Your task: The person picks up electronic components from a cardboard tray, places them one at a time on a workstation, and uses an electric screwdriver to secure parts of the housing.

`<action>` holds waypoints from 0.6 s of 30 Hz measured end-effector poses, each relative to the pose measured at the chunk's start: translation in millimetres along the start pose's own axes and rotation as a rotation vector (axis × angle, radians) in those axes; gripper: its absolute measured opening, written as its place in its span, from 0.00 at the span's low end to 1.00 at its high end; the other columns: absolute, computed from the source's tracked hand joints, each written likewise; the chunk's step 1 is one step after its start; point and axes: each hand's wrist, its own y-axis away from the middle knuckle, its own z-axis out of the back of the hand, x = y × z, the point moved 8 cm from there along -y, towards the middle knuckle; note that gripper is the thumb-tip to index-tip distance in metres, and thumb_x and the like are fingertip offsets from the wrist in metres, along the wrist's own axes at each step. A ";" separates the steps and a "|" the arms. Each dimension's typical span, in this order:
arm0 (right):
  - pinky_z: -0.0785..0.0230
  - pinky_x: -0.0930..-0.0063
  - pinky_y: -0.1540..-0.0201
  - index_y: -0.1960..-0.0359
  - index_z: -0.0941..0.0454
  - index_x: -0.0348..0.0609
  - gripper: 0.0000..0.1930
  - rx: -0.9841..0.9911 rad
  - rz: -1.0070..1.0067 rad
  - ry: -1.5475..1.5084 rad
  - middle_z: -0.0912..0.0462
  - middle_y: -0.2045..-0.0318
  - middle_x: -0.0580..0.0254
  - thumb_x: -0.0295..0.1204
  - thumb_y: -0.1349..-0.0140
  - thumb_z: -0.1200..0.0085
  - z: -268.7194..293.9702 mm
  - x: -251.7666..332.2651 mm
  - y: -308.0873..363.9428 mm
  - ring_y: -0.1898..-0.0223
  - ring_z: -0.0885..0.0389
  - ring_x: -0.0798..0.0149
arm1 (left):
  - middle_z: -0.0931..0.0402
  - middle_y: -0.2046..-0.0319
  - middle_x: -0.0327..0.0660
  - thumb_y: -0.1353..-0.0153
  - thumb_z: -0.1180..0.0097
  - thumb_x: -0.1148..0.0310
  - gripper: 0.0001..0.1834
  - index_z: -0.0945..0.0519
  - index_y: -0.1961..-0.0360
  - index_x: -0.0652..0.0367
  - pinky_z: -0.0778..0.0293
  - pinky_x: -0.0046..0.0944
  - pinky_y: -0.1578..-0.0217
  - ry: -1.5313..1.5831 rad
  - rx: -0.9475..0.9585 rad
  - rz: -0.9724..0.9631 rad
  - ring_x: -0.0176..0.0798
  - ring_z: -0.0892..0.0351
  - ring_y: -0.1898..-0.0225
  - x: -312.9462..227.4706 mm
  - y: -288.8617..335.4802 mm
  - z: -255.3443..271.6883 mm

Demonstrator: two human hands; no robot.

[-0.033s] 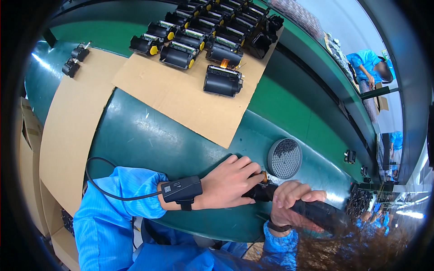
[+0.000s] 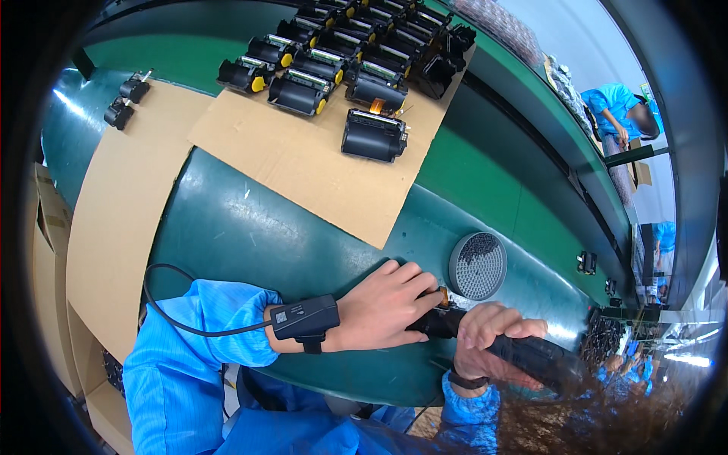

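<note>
My left hand (image 2: 388,307) is closed at the thumb and fingertips on a black plastic part (image 2: 438,324) low over the green table. A small amber-coloured piece (image 2: 444,297) shows at that part's far edge. Close on the right, my right hand (image 2: 489,334) wraps round a black cylindrical tool (image 2: 535,358), whose body slants away to the lower right. Where the tool meets the part is hidden by my fingers. Beyond both hands stands a round grey dish (image 2: 478,265) with a perforated top and small dark pieces on it.
Several black printer-like modules (image 2: 299,92), many with yellow gears, stand in rows on a cardboard sheet (image 2: 334,186). One module (image 2: 374,136) sits nearest me. Two small black parts (image 2: 119,114) lie on the left cardboard (image 2: 121,205). A co-worker in blue (image 2: 614,106) is at the far right.
</note>
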 end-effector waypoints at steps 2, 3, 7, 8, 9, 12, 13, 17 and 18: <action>0.30 0.69 0.84 0.58 0.36 0.43 0.41 0.035 -0.006 -0.010 0.28 0.82 0.62 0.76 0.42 0.53 -0.3 -3.1 0.3 0.85 0.28 0.64 | 0.29 0.51 0.39 0.47 0.29 0.50 0.34 0.21 0.44 0.59 0.34 0.43 0.49 0.004 0.005 0.005 0.43 0.31 0.47 0.3 0.3 0.4; 0.30 0.69 0.84 0.58 0.36 0.43 0.41 0.035 -0.005 -0.009 0.28 0.82 0.62 0.76 0.42 0.53 0.0 -4.5 -1.2 0.85 0.28 0.64 | 0.29 0.51 0.39 0.47 0.29 0.50 0.34 0.21 0.44 0.59 0.34 0.44 0.49 0.008 0.010 0.007 0.43 0.31 0.47 0.0 -0.4 0.9; 0.30 0.68 0.83 0.59 0.36 0.44 0.42 0.107 -0.009 -0.023 0.28 0.82 0.63 0.77 0.43 0.53 -4.4 -5.6 -0.2 0.85 0.28 0.64 | 0.28 0.51 0.40 0.48 0.29 0.50 0.34 0.21 0.44 0.59 0.34 0.43 0.49 0.005 0.012 0.011 0.43 0.31 0.46 -2.2 0.1 0.7; 0.30 0.69 0.83 0.59 0.36 0.45 0.42 0.080 -0.038 -0.019 0.28 0.82 0.63 0.77 0.44 0.53 -1.8 -6.8 1.2 0.85 0.28 0.64 | 0.28 0.50 0.40 0.48 0.28 0.50 0.34 0.20 0.44 0.59 0.34 0.44 0.48 0.013 0.010 0.014 0.44 0.31 0.46 -2.8 0.0 0.0; 0.30 0.69 0.83 0.59 0.36 0.45 0.42 0.079 -0.033 -0.019 0.28 0.82 0.63 0.77 0.44 0.53 -1.5 -6.8 2.0 0.85 0.28 0.64 | 0.28 0.50 0.40 0.48 0.28 0.50 0.34 0.20 0.44 0.59 0.34 0.44 0.48 0.019 0.007 0.015 0.44 0.31 0.46 -2.3 -0.4 0.0; 0.32 0.69 0.82 0.58 0.36 0.45 0.43 0.067 -0.055 -0.027 0.28 0.82 0.63 0.78 0.45 0.54 -1.7 -8.5 5.4 0.84 0.29 0.65 | 0.27 0.50 0.40 0.48 0.28 0.51 0.34 0.20 0.44 0.59 0.34 0.44 0.48 0.016 -0.006 0.013 0.44 0.30 0.46 -3.7 1.4 2.3; 0.32 0.70 0.82 0.58 0.36 0.45 0.43 0.019 -0.080 -0.031 0.29 0.81 0.63 0.78 0.46 0.54 0.7 -9.9 6.9 0.84 0.29 0.65 | 0.27 0.50 0.40 0.48 0.28 0.51 0.34 0.20 0.44 0.59 0.34 0.44 0.48 0.008 -0.007 0.011 0.44 0.30 0.46 -4.8 2.2 2.9; 0.32 0.70 0.79 0.57 0.36 0.46 0.44 -0.023 -0.131 -0.025 0.30 0.79 0.63 0.80 0.46 0.57 10.8 -9.4 2.6 0.82 0.30 0.66 | 0.27 0.49 0.39 0.49 0.28 0.52 0.34 0.19 0.44 0.59 0.34 0.44 0.47 0.004 -0.004 0.011 0.44 0.30 0.46 -7.8 -1.0 0.8; 0.32 0.71 0.79 0.57 0.36 0.46 0.45 -0.026 -0.146 -0.018 0.30 0.79 0.64 0.81 0.46 0.58 11.3 -11.8 0.1 0.82 0.29 0.66 | 0.26 0.50 0.39 0.49 0.28 0.52 0.34 0.19 0.44 0.59 0.34 0.44 0.47 0.006 -0.002 0.009 0.44 0.30 0.46 -6.8 -0.8 1.2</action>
